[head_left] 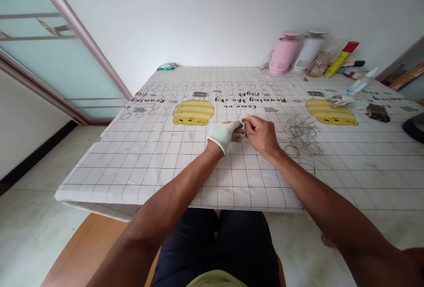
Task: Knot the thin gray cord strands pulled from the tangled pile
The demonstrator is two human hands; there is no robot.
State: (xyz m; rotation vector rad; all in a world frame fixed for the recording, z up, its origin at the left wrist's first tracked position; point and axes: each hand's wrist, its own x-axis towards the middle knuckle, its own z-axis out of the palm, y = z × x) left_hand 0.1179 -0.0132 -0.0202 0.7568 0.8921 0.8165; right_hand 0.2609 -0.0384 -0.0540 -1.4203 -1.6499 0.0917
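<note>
My left hand (228, 133), in a pale knitted glove, is closed above the middle of the table, its fingertips meeting those of my right hand. My bare right hand (260, 134) pinches with thumb and forefinger. Between the two hands a thin dark wire (239, 111) shows faintly, rising just past the fingertips; most of it is hidden by the fingers. Right of my right hand lies a loose tangle of thin wires (301, 132). Beyond my hands, rows of thin wire bent into loops (185, 86) are spread across the cloth.
A checked tablecloth (139, 163) with yellow bear prints covers the table. At the back right stand a pink cylinder-shaped device (284, 55), a white one (307, 52) and a yellow-red box (341, 59). A spare glove (347, 100) lies nearer. A green packet (167, 66) sits back left.
</note>
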